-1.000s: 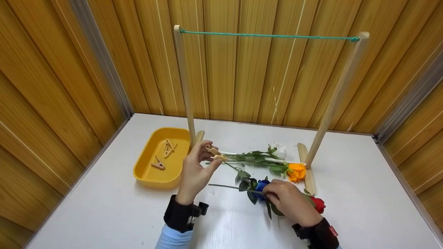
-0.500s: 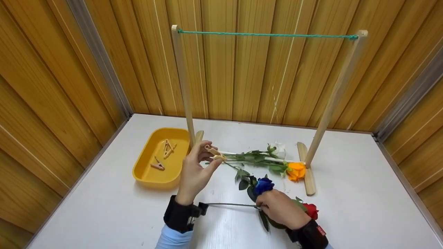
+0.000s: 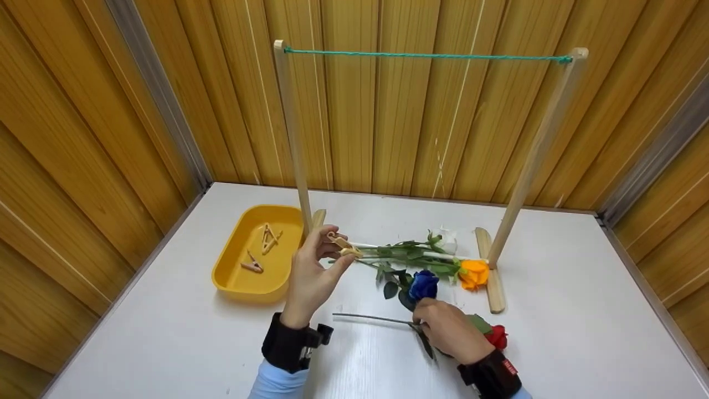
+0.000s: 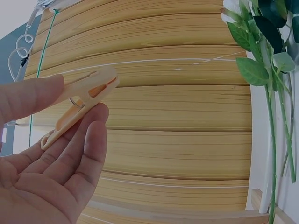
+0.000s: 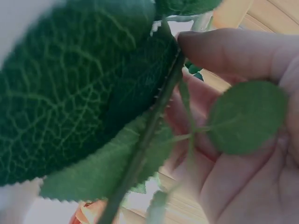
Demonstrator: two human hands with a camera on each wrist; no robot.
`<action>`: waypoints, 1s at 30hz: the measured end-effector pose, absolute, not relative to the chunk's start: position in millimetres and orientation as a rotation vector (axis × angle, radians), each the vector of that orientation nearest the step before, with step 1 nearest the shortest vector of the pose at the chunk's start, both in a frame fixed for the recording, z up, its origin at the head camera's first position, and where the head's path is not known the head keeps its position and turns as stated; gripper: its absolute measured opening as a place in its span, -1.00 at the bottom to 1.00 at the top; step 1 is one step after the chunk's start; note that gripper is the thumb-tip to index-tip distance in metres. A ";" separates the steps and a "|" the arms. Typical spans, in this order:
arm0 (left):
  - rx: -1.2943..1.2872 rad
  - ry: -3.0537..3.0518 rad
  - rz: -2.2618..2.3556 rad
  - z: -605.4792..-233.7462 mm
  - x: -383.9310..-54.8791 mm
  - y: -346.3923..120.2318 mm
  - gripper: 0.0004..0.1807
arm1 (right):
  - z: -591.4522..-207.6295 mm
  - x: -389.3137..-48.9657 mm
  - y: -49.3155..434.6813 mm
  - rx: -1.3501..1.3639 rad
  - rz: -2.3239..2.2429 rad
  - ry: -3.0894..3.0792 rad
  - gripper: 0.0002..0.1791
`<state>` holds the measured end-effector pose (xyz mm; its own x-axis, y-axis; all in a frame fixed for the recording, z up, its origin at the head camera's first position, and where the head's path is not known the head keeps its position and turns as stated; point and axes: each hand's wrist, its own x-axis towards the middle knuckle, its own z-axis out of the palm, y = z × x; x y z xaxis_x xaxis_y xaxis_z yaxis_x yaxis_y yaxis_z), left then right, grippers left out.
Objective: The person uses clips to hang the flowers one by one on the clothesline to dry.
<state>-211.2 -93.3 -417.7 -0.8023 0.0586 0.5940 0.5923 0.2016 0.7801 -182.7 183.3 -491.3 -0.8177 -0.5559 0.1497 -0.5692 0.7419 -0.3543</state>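
Observation:
My left hand (image 3: 317,271) pinches a beige clothespin (image 4: 84,100) between thumb and fingers, raised above the table left of centre. In the head view my right hand (image 3: 451,330) grips the green stem (image 5: 149,126) of the red rose (image 3: 497,337). That stem's bare end points left, and its bloom shows beyond the knuckles. Large leaves cover part of the right wrist view. Just behind the right hand lies a blue rose (image 3: 424,285). Farther back are an orange rose (image 3: 473,275) and a white rose (image 3: 446,240), their stems running left.
A yellow tray (image 3: 221,271) at the left holds two more clothespins (image 3: 270,239). Two wooden posts stand on feet, the left post (image 3: 293,133) and the right post (image 3: 534,166). A green cord (image 3: 426,54) is strung between their tops. Wood-patterned walls enclose the white table (image 3: 166,343).
The right hand has come nearer and slightly left with the red rose, then risen a little, leaving the blue rose behind it. The left hand has stayed in place with the clothespin.

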 end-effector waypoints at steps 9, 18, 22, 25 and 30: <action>-0.596 -2.059 -1.610 -418.6 -211.5 -92.6 -0.47 | -487.0 -183.4 181.8 0.938 0.591 -2.815 -0.84; -0.600 -2.056 -1.623 -421.1 -212.8 -91.6 -0.48 | -476.3 -179.6 180.5 0.955 0.644 -2.714 -0.85; -0.595 -2.068 -1.610 -420.7 -213.0 -91.1 -0.48 | -472.0 -177.6 178.2 0.987 0.661 -2.676 -0.86; -0.594 -2.074 -1.604 -420.6 -212.6 -91.0 -0.48 | -470.2 -177.0 174.4 1.015 0.663 -2.653 -0.87; -0.594 -2.081 -1.587 -421.5 -212.4 -90.4 -0.48 | -472.1 -178.5 164.9 1.053 0.634 -2.630 -0.88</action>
